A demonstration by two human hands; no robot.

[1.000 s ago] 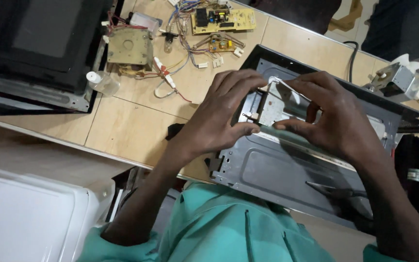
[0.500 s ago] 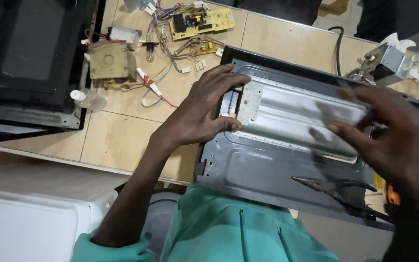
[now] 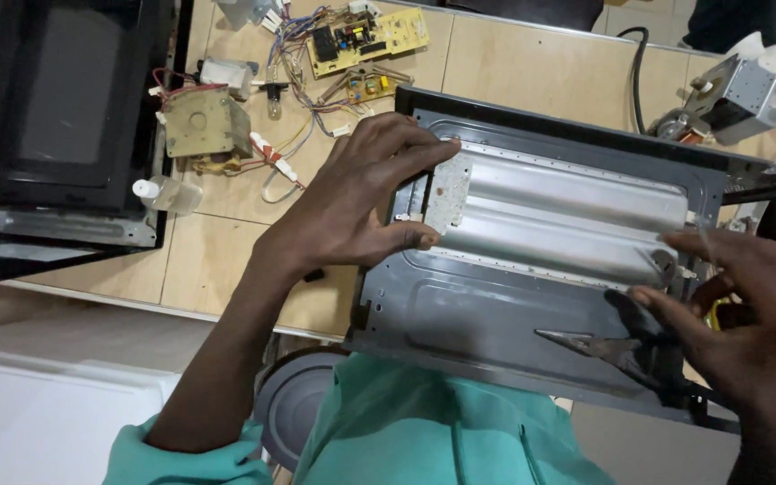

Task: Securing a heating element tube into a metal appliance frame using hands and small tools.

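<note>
A grey metal microwave chassis (image 3: pixel 496 314) lies on its side on the tiled bench in front of me. A long ribbed silver metal cover (image 3: pixel 559 220) sits across its upper panel. My left hand (image 3: pixel 352 207) grips the left end of this cover, thumb below and fingers over its top edge. My right hand (image 3: pixel 747 323) pinches the right end of the cover between thumb and fingers. A pair of pliers (image 3: pixel 604 346) lies on the chassis just left of my right hand.
A black microwave door and casing (image 3: pixel 56 126) lie at the left. Loose parts are spread at the back: a transformer (image 3: pixel 204 121), a yellow circuit board (image 3: pixel 365 36) with coloured wires, a magnetron (image 3: pixel 734 94). A white panel (image 3: pixel 38 422) sits lower left.
My right hand slid from the middle of the cover out to its right end. The left hand stayed on the left end. The camera view shifted left and downward.
</note>
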